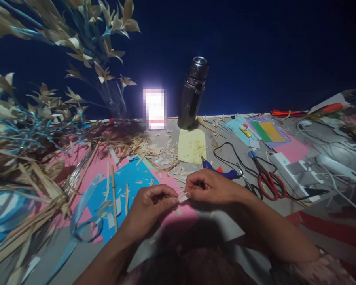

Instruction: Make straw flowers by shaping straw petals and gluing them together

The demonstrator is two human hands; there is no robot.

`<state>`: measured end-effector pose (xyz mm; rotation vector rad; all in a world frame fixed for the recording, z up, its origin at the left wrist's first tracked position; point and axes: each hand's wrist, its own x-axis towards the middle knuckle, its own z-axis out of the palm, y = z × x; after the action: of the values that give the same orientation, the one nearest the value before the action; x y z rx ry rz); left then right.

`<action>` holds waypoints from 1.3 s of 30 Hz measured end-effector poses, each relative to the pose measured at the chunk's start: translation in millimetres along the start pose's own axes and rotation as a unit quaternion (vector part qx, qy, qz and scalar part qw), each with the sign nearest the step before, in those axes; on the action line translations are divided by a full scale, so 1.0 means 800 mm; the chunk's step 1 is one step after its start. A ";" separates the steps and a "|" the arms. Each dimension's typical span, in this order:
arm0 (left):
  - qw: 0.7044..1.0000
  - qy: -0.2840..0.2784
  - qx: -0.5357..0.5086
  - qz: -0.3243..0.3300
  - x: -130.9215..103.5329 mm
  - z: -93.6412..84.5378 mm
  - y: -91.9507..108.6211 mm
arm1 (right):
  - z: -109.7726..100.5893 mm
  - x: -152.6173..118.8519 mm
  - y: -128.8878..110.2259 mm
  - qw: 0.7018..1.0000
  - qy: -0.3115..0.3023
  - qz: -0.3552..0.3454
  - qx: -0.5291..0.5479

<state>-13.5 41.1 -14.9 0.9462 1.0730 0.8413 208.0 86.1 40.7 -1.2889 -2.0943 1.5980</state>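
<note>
Both of my hands meet above a pink sheet (180, 219) close to me. Between their fingertips is a small pale strip (182, 198), perhaps paper or dried husk. My left hand (154, 202) pinches one end between thumb and index finger. The other end is pinched by my right hand (206, 186), whose fingers are curled. Just beyond the right hand lies a blue glue gun (222, 171), its nozzle toward a yellow sheet (192, 146). Left of my left hand, a blue sheet (126, 178) carries thin sticks and scraps.
A steel flask (192, 95) stands behind the yellow sheet, beside a bright lamp (154, 109). Red-handled scissors (271, 186) and a white power strip (293, 178) lie right. Light-blue ribbon (81, 209), dried husk strips (26, 221) and husk flowers on blue stems (103, 73) crowd the left.
</note>
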 end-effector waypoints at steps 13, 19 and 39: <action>0.997 0.041 0.017 0.056 0.001 0.001 -0.001 | 0.022 -0.004 0.026 0.955 0.123 -0.008 0.269; 0.992 0.075 0.030 0.099 -0.002 0.005 0.002 | 0.064 -0.006 0.030 0.931 0.132 -0.005 0.339; 0.998 0.014 -0.055 0.013 -0.003 0.008 0.001 | 0.063 0.002 0.024 0.947 0.177 -0.039 0.264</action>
<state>-8.2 37.5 -12.5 0.8594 1.0292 0.9282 185.5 53.6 4.4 -1.1707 -1.3626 1.5963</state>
